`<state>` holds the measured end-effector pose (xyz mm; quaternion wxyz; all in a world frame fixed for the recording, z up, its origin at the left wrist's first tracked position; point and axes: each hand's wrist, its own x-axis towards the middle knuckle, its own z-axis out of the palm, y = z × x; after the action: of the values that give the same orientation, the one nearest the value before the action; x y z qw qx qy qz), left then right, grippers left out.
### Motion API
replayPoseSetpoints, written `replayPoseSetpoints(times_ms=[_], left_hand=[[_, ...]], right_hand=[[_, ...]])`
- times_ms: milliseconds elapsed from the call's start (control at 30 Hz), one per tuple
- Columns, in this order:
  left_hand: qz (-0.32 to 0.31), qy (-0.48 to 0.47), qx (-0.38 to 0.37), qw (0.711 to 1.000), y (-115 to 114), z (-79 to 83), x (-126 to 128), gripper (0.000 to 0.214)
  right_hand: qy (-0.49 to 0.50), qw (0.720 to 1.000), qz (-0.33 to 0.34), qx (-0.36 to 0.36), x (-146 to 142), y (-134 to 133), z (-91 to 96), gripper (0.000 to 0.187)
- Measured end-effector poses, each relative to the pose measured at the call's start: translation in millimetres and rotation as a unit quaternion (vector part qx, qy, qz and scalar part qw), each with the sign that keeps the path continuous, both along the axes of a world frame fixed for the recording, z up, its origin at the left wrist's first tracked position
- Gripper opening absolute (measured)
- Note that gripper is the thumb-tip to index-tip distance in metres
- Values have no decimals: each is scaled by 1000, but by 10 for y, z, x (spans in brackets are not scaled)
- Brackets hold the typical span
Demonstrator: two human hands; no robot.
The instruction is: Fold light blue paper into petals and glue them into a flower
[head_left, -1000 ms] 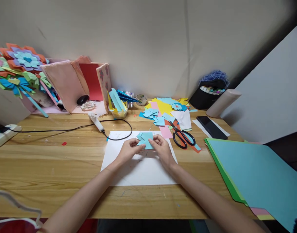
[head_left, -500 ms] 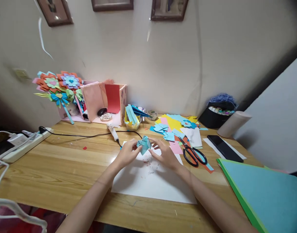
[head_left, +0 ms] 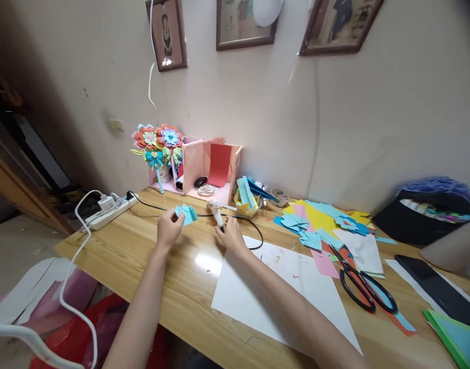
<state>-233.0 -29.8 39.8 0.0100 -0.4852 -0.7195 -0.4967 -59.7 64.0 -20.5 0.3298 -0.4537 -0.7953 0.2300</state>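
Folded paper (head_left: 188,215), 2 hands (head_left: 168,230) apart, arms (head_left: 142,302) outstretched

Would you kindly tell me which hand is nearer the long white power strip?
Left: the left hand is right of the power strip; the right hand, farther right, is at the white glue gun.

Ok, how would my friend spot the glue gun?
On the wooden table, look for the pink box by the wall. Just in front of it, at the right hand, is the glue gun. Unlike the folded blue paper in the left hand, it's white, with a black cord.
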Motion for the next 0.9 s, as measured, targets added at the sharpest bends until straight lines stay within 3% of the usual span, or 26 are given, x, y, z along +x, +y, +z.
replayPoseSetpoints(times_ms=[167,333,500,633,900], left_hand=[[-4,-24,-57,998,110,-280,-30,24],[0,-29,-70,997,161,-384,30,24],[16,-33,-82,996,165,-400,51,23],[19,-45,-90,995,147,-369,46,24],[7,-52,-92,994,128,-328,80,26]], right_hand=[[14,998,48,-47,-304,274,11,18],[55,993,75,-76,-91,202,51,26],[180,965,122,-143,260,-168,57,32],[199,956,131,-172,347,-393,56,32],[185,948,156,-208,324,-439,17,26]])
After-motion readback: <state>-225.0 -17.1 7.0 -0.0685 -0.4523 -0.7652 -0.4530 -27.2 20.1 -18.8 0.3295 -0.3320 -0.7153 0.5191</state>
